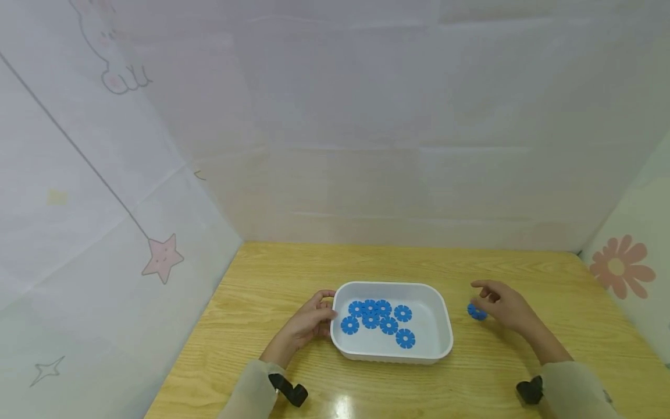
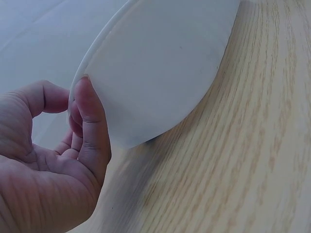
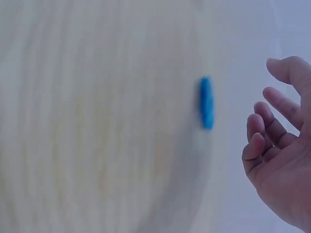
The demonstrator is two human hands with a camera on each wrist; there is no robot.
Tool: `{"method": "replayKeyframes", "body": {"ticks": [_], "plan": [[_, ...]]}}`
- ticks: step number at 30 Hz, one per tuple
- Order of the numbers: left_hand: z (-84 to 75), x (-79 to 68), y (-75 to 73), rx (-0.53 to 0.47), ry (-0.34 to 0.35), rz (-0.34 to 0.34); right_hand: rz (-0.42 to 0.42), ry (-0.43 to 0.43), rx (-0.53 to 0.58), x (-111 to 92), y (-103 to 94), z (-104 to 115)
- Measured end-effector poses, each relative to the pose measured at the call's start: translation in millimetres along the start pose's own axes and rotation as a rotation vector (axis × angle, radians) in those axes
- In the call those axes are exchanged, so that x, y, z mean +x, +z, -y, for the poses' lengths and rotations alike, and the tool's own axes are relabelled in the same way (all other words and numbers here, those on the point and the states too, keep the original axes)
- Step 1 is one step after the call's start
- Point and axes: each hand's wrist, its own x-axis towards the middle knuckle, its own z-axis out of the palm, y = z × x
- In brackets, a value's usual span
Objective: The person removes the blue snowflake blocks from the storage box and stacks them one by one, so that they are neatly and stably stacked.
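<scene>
With the white tray (image 1: 430, 327) pinched by the left hand (image 1: 307, 320), the blue notched disc (image 1: 477, 313) beneath the loose-fingered, empty right hand (image 1: 503, 304) is judged light and stiff, best gripped by its edge.

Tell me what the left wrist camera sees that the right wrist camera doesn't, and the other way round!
Only the left wrist view shows the left hand pinching a white, rounded rectangular tray by its rim. Only the right wrist view shows the right hand, holding nothing, and a blue, notched round disc seen nearly edge-on. Both show the wood-grained table and a pale wall sheet.
</scene>
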Motion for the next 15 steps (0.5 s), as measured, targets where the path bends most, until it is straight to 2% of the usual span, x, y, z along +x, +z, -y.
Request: {"method": "replayKeyframes", "body": {"ticks": [7,15], "plan": [[-0.4,0.3,0.3,-0.005,0.0,-0.002,-0.049,-0.077,0.049,2.9,4.4,28.8],[0.1,0.5,-0.6,-0.002,-0.003,-0.002,-0.057,-0.143,0.12,9.0,19.5,62.8]]}}
